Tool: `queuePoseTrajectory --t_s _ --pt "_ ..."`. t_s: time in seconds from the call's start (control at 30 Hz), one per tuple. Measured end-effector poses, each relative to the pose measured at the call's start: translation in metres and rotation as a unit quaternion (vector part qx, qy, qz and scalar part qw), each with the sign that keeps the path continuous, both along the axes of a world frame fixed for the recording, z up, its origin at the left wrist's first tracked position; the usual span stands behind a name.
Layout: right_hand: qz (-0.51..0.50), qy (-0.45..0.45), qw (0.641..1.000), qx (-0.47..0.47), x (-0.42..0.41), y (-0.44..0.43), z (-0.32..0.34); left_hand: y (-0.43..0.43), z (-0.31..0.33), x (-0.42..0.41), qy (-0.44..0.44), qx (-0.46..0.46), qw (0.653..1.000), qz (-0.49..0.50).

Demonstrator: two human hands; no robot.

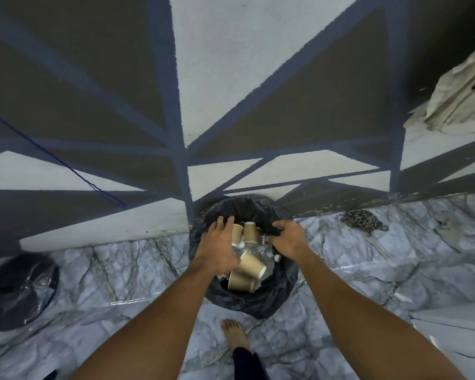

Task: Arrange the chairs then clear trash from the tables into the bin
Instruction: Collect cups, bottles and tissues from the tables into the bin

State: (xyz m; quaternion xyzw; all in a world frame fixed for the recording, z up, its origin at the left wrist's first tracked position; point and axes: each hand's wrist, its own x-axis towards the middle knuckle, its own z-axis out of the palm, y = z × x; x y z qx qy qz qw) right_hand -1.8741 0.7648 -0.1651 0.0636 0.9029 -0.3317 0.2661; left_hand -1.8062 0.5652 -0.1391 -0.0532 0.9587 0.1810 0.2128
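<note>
Bin [247, 303]: black-lined, on the marble floor against the painted wall; landmark for all below.
Paper cups [251, 263]: tan, heaped inside the bin with a clear plastic bottle [265, 253].
Left hand [220, 248]: over the bin's left half, fingers spread, gripping nothing visible; nearer the cups, which lie directly beneath and right of it.
Right hand [290, 237]: at the bin's right rim, fingers pinching the black liner.

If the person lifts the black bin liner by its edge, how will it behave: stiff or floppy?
Probably floppy: the black bin liner looks thin and wrinkled, and it bunches where the right hand pinches its edge. It is likely light, since mostly paper cups and a plastic bottle show inside. It may feel slippery, being glossy.
</note>
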Motion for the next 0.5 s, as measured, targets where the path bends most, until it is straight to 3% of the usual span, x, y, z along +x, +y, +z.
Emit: queuePoseTrajectory --t_s 0.17,0.3,0.5 --pt "0.029 0.025 0.999 -0.010 0.001 -0.037 0.024 -0.044 0.032 0.023 0.053 0.007 0.996 0.072" --pt "0.139 0.060 0.987 -0.045 0.017 -0.113 0.053 -0.094 0.069 0.063 0.068 -0.012 0.988 0.136" --pt "0.365 0.125 0.918 -0.093 0.104 -0.269 0.111 -0.181 0.123 0.177 0.116 -0.074 0.960 0.242"
